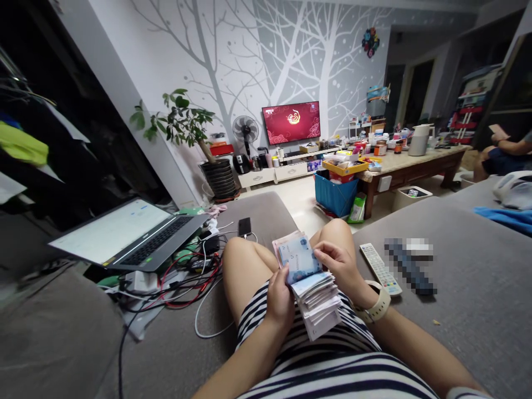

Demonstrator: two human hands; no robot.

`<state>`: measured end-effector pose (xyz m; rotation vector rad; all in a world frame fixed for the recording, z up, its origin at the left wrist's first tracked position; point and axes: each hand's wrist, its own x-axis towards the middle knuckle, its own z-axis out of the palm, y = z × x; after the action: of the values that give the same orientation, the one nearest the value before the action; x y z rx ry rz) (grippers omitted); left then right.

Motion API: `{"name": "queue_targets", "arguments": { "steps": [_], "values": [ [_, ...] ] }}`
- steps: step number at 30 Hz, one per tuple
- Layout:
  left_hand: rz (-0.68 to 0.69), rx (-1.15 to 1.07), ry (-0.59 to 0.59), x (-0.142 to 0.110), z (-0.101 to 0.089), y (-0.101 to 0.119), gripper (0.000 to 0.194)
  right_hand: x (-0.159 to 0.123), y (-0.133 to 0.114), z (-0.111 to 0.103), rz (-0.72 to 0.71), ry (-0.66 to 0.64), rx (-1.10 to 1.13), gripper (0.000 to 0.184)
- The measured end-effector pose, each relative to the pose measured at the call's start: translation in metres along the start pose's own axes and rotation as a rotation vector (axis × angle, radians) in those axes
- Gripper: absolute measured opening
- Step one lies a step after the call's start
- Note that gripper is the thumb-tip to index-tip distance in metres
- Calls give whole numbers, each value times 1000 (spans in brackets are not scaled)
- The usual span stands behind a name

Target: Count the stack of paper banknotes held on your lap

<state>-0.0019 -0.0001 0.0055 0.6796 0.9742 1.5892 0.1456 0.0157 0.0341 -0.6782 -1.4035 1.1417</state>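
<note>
A thick stack of banknotes (318, 305) is over my lap, bent over so that many loose edges fan toward me. My left hand (279, 296) grips the stack from its left side, thumb on top. A bluish note (298, 260) lies uppermost on the far part, with pinkish notes peeking out behind it. Thumb and fingertips of my right hand (337, 266) pinch together at the right edge of that bluish note. A pale watch (376, 307) is on my right wrist. Striped fabric lies under the notes.
Left on the sofa are an open laptop (166, 238), tangled cables (195, 282) and a phone (245, 226). A remote control (380, 269) and blurred items are at right. Beyond stand a cluttered coffee table (394, 169) and blue bin (334, 194). Another person's hand (501, 138) shows far right.
</note>
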Motion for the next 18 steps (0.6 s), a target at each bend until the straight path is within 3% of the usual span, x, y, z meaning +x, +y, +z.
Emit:
{"name": "queue_targets", "arguments": {
  "steps": [18],
  "values": [
    [-26, -69, -113, -5, 6, 5, 29, 0, 1, 1, 32, 17, 1, 36]
  ]
}}
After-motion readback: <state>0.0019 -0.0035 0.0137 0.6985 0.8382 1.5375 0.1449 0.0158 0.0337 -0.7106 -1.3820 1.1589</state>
